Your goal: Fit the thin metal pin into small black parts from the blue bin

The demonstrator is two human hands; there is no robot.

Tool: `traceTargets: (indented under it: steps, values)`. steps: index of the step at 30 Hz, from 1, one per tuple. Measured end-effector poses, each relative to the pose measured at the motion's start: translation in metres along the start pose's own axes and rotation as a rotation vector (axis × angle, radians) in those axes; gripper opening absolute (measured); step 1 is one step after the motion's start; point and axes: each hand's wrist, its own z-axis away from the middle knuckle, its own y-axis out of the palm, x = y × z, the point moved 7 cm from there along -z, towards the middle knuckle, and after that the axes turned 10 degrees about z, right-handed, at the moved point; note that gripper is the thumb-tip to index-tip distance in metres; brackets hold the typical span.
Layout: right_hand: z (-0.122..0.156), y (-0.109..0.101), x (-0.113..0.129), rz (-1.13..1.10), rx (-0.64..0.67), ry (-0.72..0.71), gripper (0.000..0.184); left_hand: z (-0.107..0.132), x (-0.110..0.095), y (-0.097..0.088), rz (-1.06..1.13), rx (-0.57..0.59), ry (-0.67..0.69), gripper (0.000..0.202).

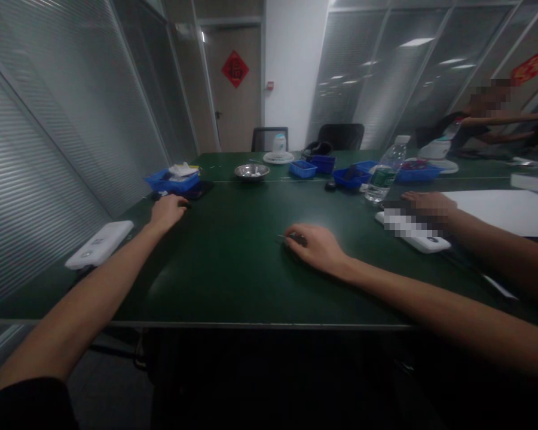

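My right hand [319,246] rests on the green counter [233,275], near the middle. Its fingers are curled in, and they pinch a small, thin thing [280,238]. The tip of the thin thing pokes out to the left, just above the counter. It is dim and blurry there, so I can't say for sure what it is.

My left hand [167,213] is farther off, on the left side of the counter. Its fingers bend down by something dark, and I can't tell if they grip it. Just behind that hand is a blue tray [173,183] with white paper [183,171] on top. A white box [99,245] lies near my left arm, by the edge.

Past my hands, a shiny bowl [246,178] sits with small white bits in it. To the right of the bowl are two little blue bins, a light one [303,171] and a dark one [323,164]. A clear bottle [381,179] stands farther right.

Next to me on the right, another person's hand [430,205] reaches over a white pack [424,237]. A big white sheet [515,209] lies beyond that arm.
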Motion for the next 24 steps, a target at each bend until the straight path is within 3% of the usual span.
traceTargets:
  steps: [15, 24]
  values:
    - [-0.0001, 0.0, 0.0004, 0.0, 0.021, 0.001, 0.024, 0.0028, -0.0021, -0.0041, -0.063, -0.077, -0.013, 0.036]
    - [0.0002, -0.0008, 0.0018, -0.004, 0.04, 0.003, 0.024, 0.0026, -0.0055, 0.0029, -0.157, -0.035, 0.03, 0.037]
